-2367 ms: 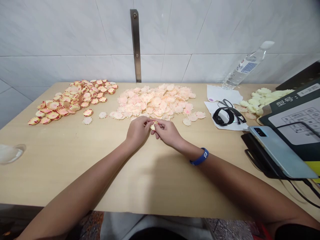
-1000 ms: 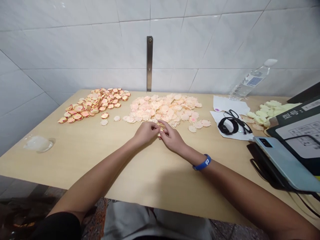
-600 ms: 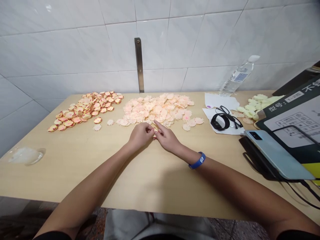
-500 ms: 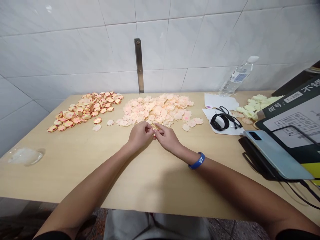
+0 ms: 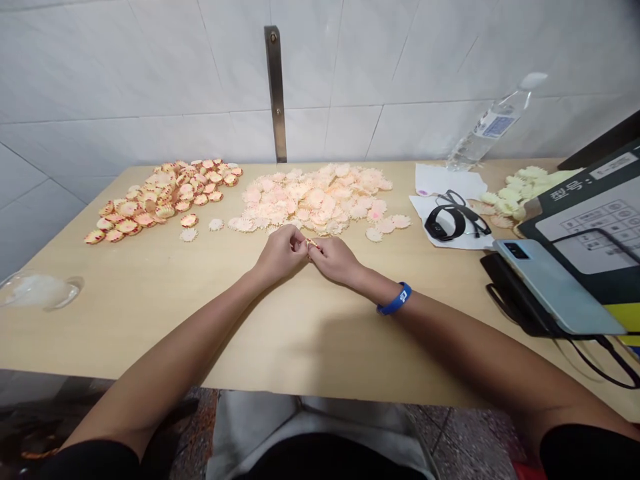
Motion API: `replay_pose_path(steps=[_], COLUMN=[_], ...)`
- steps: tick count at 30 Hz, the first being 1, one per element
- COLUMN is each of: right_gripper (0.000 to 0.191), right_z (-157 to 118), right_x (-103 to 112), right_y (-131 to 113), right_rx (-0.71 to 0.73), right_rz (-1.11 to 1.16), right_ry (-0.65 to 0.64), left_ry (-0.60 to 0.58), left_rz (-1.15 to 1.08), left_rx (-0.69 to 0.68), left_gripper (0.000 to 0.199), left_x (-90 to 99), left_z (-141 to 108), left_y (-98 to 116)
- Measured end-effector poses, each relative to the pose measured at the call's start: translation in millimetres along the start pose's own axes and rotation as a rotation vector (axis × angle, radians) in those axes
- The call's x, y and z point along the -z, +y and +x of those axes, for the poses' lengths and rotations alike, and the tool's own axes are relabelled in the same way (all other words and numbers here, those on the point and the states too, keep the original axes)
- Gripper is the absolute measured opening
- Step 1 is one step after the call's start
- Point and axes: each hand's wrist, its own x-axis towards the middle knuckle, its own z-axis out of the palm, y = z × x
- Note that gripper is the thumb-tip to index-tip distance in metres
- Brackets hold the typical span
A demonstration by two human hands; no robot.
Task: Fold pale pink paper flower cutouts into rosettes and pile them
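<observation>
My left hand (image 5: 283, 255) and my right hand (image 5: 334, 259) meet above the table, fingers pinched together on a small scalloped flower piece (image 5: 313, 245) with a red-tipped edge. Most of that piece is hidden by my fingers. Just behind my hands spreads a heap of flat pale-pink flower pieces (image 5: 320, 193). To the left lies a pile of cupped flower pieces (image 5: 165, 193) with red edges. One red-edged piece (image 5: 189, 221) and two loose pale pieces lie between the piles.
A clear glass dish (image 5: 43, 291) with whitish contents stands at the table's left. On the right are a water bottle (image 5: 493, 127), a black wristband (image 5: 444, 223) and glasses on white paper, pale green pieces (image 5: 530, 187), a phone (image 5: 560, 287) with cables, and a dark box (image 5: 600, 207).
The camera has tilted down, so the table sits higher in view. My fingers have shifted around the red-edged piece, and my right index finger has folded in. The piles look the same.
</observation>
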Motion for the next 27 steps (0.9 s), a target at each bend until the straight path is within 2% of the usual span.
replay_pose_path(steps=[6,8,10,13,15,20,22,25,27], right_gripper=[0.033,0.033,0.033,0.032,0.034,0.036,0.037,0.038,0.041], right_z=[-2.3,-6.8,-9.6,-7.7,-4.7,-3.5,-4.1,-4.6,-5.0], right_x=[4.7,7.0,10.1,15.3,17.8,19.2,18.7,18.3,18.6], right_y=[-3.9,-4.4,-2.2,4.4,8.3,11.1,11.4,12.1,12.3], right_rx=[0.005,0.042,0.031,-0.083,-0.095,-0.086,-0.111,-0.121,-0.108], right_rz=[-0.141,-0.129,-0.044,0.154,0.269,0.411,0.467,0.477,0.445], right_ry=[-0.061,-0.091,-0.068,0.011,-0.009,-0.059,-0.063,-0.061,-0.059], left_ry=[0.01,0.045,0.033,-0.069,-0.112,-0.095,-0.078,-0.04,-0.039], left_rz=[-0.067,-0.1,-0.162,-0.338,-0.43,-0.25,-0.238,-0.268,-0.235], left_rx=[0.132,0.191,0.213,0.184,0.165,0.078,0.064,0.035,0.007], left_gripper=[0.007,0.008,0.008,0.011,0.016,0.044,0.04,0.019,0.018], left_x=[-1.6,-1.5,-1.8,-2.4,-2.0,1.0,1.4,0.7,0.3], left_z=[3.4,5.9,7.2,6.3,5.1,3.9,3.5,1.5,-0.3], left_y=[-3.5,-6.5,-8.4,-7.2,-4.6,0.0,1.1,3.6,5.7])
